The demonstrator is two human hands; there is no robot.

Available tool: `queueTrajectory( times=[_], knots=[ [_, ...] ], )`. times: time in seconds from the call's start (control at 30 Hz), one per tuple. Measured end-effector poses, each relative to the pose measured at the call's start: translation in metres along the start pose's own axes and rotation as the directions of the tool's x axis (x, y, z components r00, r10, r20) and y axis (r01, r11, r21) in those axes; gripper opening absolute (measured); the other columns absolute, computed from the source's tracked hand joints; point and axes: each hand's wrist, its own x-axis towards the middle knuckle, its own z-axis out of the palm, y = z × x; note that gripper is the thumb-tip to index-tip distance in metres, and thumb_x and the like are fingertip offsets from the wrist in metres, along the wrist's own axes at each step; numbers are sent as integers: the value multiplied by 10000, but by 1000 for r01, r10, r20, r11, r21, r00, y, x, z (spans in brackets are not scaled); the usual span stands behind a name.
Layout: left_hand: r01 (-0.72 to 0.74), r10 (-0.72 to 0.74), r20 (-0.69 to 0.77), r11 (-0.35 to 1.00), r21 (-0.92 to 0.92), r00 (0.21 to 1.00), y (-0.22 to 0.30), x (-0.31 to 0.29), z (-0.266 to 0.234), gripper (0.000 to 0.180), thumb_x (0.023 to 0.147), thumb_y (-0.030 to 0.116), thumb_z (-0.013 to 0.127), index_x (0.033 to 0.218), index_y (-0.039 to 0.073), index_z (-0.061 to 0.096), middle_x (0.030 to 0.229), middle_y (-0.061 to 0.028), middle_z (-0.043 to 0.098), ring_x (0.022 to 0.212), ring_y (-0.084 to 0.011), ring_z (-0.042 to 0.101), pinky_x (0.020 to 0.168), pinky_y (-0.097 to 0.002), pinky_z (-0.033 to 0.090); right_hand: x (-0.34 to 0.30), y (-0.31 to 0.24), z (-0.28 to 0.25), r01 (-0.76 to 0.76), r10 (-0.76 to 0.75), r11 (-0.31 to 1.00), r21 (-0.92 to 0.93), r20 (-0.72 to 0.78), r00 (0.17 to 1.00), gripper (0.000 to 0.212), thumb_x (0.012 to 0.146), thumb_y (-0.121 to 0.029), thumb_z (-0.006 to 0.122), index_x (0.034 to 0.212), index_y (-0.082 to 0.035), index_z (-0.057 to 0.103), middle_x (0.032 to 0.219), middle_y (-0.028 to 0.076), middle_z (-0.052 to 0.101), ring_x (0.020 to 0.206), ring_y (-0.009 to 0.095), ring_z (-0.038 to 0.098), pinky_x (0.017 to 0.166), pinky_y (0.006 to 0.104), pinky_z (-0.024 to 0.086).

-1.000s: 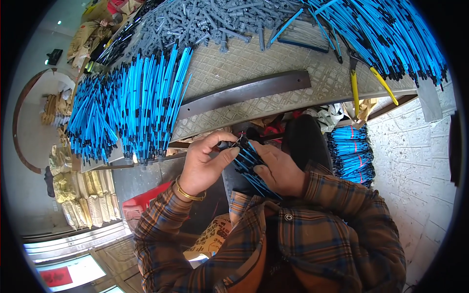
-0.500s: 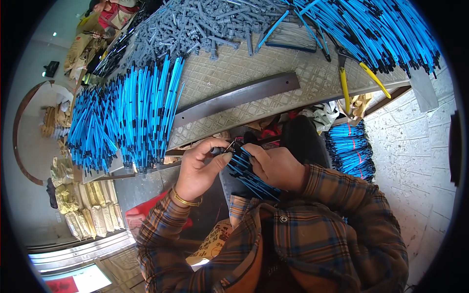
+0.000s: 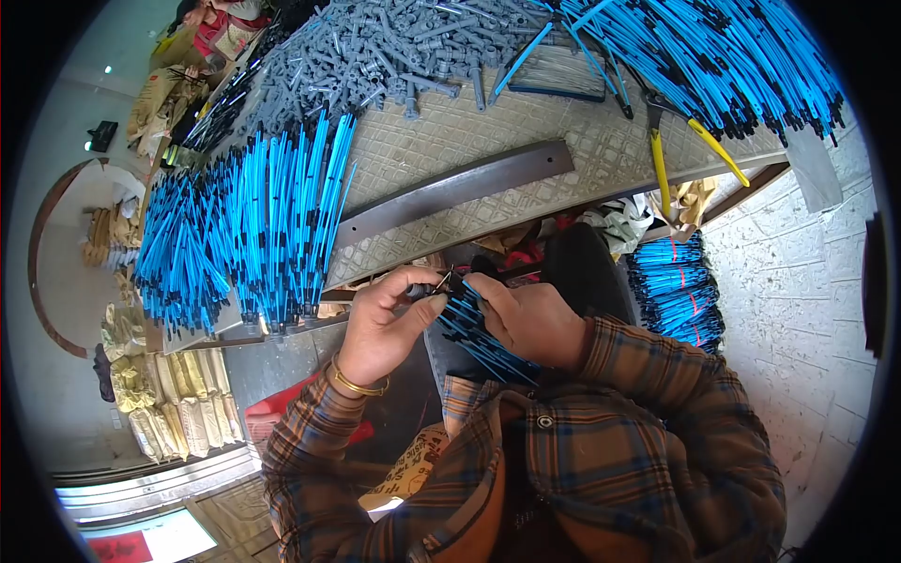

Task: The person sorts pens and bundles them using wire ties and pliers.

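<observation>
My left hand (image 3: 387, 324) is closed, with thumb and forefinger pinching a small dark grey plastic fitting (image 3: 419, 292) and a thin metal wire piece (image 3: 445, 279). Close beside it, my right hand (image 3: 533, 317) is closed on the black-ended top of a thin blue rod (image 3: 466, 287). Both sets of fingertips almost meet over my lap. Beneath them lies a bundle of blue rods with black parts (image 3: 488, 349). The right fingers partly hide what they grip.
The patterned table (image 3: 413, 141) ahead bears a heap of grey plastic fittings (image 3: 375, 56), blue rods at left (image 3: 272, 216) and right (image 3: 713, 56), a metal bar (image 3: 460, 188), a tray of thin wires (image 3: 560, 70) and yellow-handled pliers (image 3: 660, 159). Tied blue rods (image 3: 674, 291) sit lower right.
The view has shifted very slightly. Both hands keep the same hold and place; nothing has been taken up or let go.
</observation>
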Motion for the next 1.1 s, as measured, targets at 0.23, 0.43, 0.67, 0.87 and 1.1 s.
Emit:
queueTrajectory(
  times=[0.23,0.43,0.67,0.87,1.1],
  knots=[
    [-13,13,8,999,40,1000,1,2,0,183,839,-25,560,1019,-1,549,971,-32,580,886,-88,544,791,-223,446,-1,0,-2,39,-39,999,-10,-18,999,476,773,-90,573,1201,-5,383,621,105,552,500,282,551,450,369,427],
    [-10,10,-13,1000,24,1000,-3,2,2,185,836,-29,561,1018,0,550,968,-31,581,884,-87,542,791,-223,445,-5,6,4,52,-53,997,-51,-17,998,506,757,-86,583,1208,2,374,617,106,546,501,279,551,447,369,427],
    [-61,62,-71,998,23,996,-3,1,2,178,807,-1,615,981,7,579,881,-11,585,749,-44,528,632,-182,447,0,-1,-1,5,-5,1000,-19,22,1000,428,798,-127,527,1187,-21,380,640,123,587,550,320,580,469,416,446],
    [-65,68,-92,997,35,993,9,6,-5,173,807,6,617,975,5,580,875,-13,586,742,-45,528,628,-182,446,12,-5,-5,47,-46,999,-27,4,999,412,795,-126,529,1170,-25,389,637,124,586,547,319,580,466,415,445],
    [-117,137,-130,981,152,982,17,-1,-8,165,810,20,618,972,18,585,826,5,588,717,-33,524,618,-174,439,10,-13,-11,73,-72,997,-21,40,997,441,774,-103,571,1172,-23,400,631,137,553,534,328,556,470,401,434]
  ],
)
